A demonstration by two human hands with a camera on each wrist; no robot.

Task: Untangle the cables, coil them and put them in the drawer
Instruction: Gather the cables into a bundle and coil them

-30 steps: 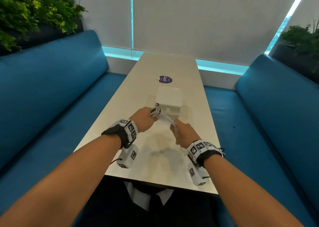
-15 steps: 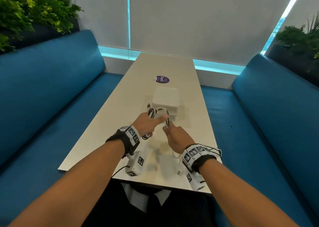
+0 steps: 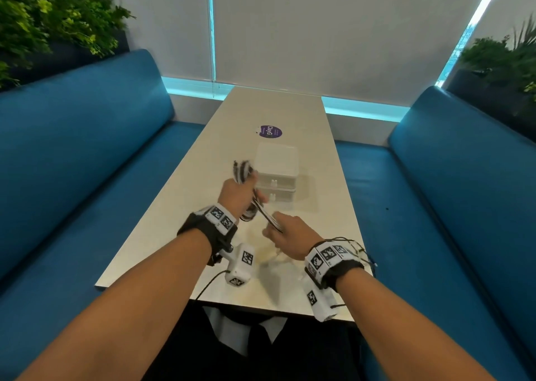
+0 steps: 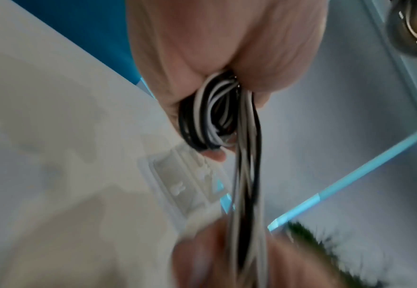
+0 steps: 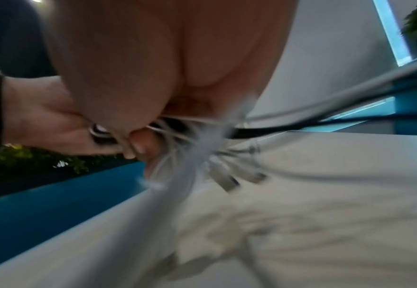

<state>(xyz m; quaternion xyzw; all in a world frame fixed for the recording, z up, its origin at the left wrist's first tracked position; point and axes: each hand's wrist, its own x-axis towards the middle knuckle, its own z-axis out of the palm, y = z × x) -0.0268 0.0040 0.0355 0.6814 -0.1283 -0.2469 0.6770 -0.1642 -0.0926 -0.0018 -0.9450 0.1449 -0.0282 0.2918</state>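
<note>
My left hand grips a coil of black and white cables above the table; the loops bulge out of its fist in the left wrist view. Straight strands run from the coil down to my right hand, which pinches them. Loose cable ends with plugs dangle below the right hand, blurred. A small white drawer unit with two shut drawers stands just beyond both hands.
The pale table is long and narrow, with a purple sticker past the drawer unit. Blue benches flank both sides, planters stand behind them, and a window blind closes the far end.
The left hand has turned and risen so the coil sticks up beside the drawer unit. The right hand has drawn back toward me, stretching the strands between the hands.
</note>
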